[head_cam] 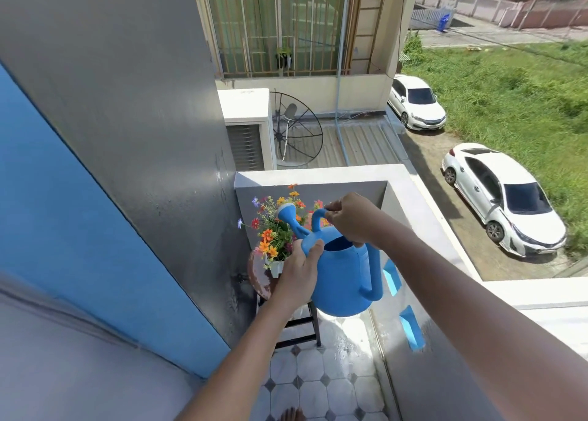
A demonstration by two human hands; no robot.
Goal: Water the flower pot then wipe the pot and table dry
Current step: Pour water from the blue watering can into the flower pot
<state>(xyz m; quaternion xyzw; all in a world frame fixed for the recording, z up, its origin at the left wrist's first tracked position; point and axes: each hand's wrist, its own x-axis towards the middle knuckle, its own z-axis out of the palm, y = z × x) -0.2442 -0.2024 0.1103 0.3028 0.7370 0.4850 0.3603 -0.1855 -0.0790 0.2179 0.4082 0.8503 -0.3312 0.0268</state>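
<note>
A blue watering can hangs in the air in front of me, its spout rose pointing into a bunch of orange, red and purple flowers. My right hand grips the can's top handle. My left hand presses against the can's left side near the spout base. The flowers stand in a white pot, mostly hidden behind my left hand. The pot sits on a small round reddish table with black legs, in the balcony corner.
A grey and blue wall runs along the left. A white parapet closes the balcony at the back and right. The tiled floor looks wet and shiny. Below are two white cars, grass and a satellite dish.
</note>
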